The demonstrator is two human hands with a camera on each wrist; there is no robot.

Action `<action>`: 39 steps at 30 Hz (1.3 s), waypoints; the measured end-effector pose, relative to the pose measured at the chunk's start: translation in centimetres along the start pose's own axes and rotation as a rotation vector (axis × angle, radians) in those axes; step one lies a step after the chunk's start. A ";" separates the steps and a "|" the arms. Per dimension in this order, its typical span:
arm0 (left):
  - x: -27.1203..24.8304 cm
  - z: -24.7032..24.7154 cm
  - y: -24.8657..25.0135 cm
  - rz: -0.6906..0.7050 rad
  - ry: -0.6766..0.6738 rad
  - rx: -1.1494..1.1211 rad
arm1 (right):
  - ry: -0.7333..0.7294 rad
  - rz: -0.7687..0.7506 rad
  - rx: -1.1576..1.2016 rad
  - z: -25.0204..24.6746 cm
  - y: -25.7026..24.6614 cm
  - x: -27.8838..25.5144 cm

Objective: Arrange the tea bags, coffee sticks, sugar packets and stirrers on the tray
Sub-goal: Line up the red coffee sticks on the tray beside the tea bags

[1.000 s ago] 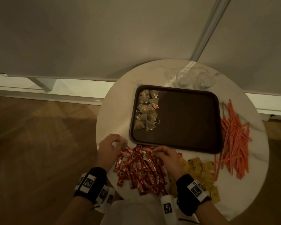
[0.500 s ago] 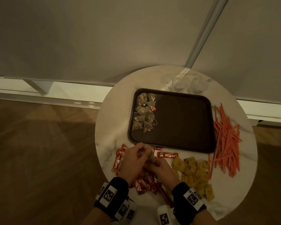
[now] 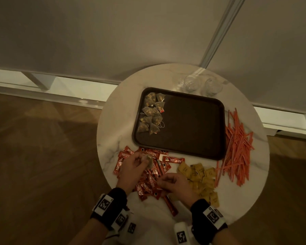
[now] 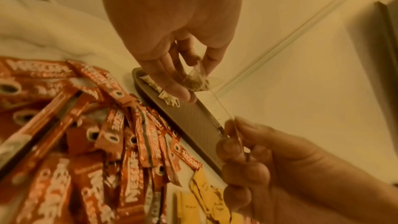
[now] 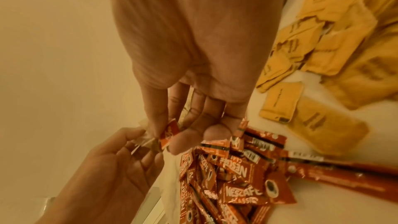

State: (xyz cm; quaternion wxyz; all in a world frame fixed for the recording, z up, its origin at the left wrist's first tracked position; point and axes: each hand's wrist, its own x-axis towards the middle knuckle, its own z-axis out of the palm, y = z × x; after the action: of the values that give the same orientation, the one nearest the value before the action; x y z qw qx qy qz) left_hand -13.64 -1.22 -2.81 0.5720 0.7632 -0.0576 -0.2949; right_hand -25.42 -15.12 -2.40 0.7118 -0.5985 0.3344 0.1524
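My left hand (image 3: 145, 160) pinches a pyramid tea bag (image 4: 194, 83) just above the red coffee sticks (image 3: 148, 186), in front of the tray. A thin string runs from the bag to my right hand (image 3: 163, 183), which pinches the small red tag (image 5: 170, 132). The dark brown tray (image 3: 193, 124) holds several tea bags (image 3: 151, 114) in its left part; the rest of it is bare. Yellow sugar packets (image 3: 200, 179) lie right of the coffee sticks. Orange stirrers (image 3: 237, 144) are heaped beside the tray's right edge.
All of this sits on a round white marble table (image 3: 111, 135) against a wall. Two clear glasses (image 3: 190, 84) (image 3: 212, 86) stand behind the tray. One long coffee stick (image 3: 170, 206) lies near the table's front edge.
My left hand brought the tea bag from the table's left over to my right hand above the coffee sticks. The hands have since drawn apart, with the string stretched between them.
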 end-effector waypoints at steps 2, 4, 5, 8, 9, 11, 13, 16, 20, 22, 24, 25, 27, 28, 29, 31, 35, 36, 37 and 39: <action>-0.2 0.5 0.0 -0.060 0.007 -0.066 | -0.007 0.021 -0.030 -1.0 0.2 -0.3; -0.7 1.0 0.2 -0.128 0.028 -0.130 | -0.006 0.042 -0.050 -2.1 0.5 -0.5; -1.0 1.3 0.3 -0.155 0.037 -0.157 | -0.005 0.050 -0.062 -2.7 0.7 -0.5; -1.9 1.9 0.6 -0.201 0.036 -0.187 | -0.012 0.042 -0.074 -3.9 0.9 -1.1; -2.2 2.1 0.7 -0.205 0.037 -0.182 | -0.007 0.036 -0.066 -4.2 0.9 -1.4; -2.9 2.4 1.1 -0.207 0.037 -0.178 | 0.007 0.030 -0.039 -4.9 0.9 -1.8; -3.6 2.4 1.3 -0.209 0.057 -0.181 | 0.010 0.020 -0.003 -5.4 0.8 -1.9; -4.5 2.2 1.0 -0.246 0.084 -0.187 | 0.040 -0.015 0.032 -6.2 0.6 -1.7; -5.8 2.0 -0.3 -0.305 0.111 -0.105 | 0.056 -0.081 0.024 -7.1 0.6 -1.5; -6.7 2.3 -0.6 -0.307 0.124 -0.003 | 0.020 -0.123 0.009 -7.2 0.4 -1.9; -7.5 2.7 -0.4 -0.308 0.113 0.025 | -0.035 -0.167 -0.009 -7.3 0.0 -2.7; -7.8 2.9 -0.2 -0.308 0.101 0.028 | -0.056 -0.188 -0.015 -7.5 -0.3 -3.1; -8.0 3.2 0.2 -0.302 0.067 0.057 | -0.097 -0.216 -0.012 -8.0 -0.5 -4.0; -7.9 3.4 0.3 -0.292 0.052 0.067 | -0.118 -0.228 -0.010 -8.2 -0.6 -4.4; -7.9 3.6 0.6 -0.283 0.042 0.061 | -0.139 -0.237 -0.023 -8.4 -0.6 -4.7; -7.9 4.1 1.5 -0.283 0.028 0.000 | -0.183 -0.256 -0.068 -8.3 -0.7 -5.3; -7.6 5.0 3.2 -0.265 -0.062 -0.102 | -0.185 -0.295 -0.107 -7.5 -1.0 -6.0; -7.6 5.1 3.6 -0.252 -0.107 -0.113 | -0.170 -0.303 -0.092 -7.2 -1.2 -6.1; -7.5 5.2 3.7 -0.234 -0.146 -0.109 | -0.153 -0.308 -0.067 -6.9 -1.3 -6.2; -7.4 5.1 4.1 -0.197 -0.183 -0.093 | -0.102 -0.313 -0.004 -6.3 -1.7 -6.4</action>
State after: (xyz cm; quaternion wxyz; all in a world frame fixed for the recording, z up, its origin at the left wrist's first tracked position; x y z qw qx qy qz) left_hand -21.34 -3.76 2.83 0.5672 0.7080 -0.0204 -0.4203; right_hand -30.86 -20.34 2.73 0.7418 -0.6361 0.2004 0.0704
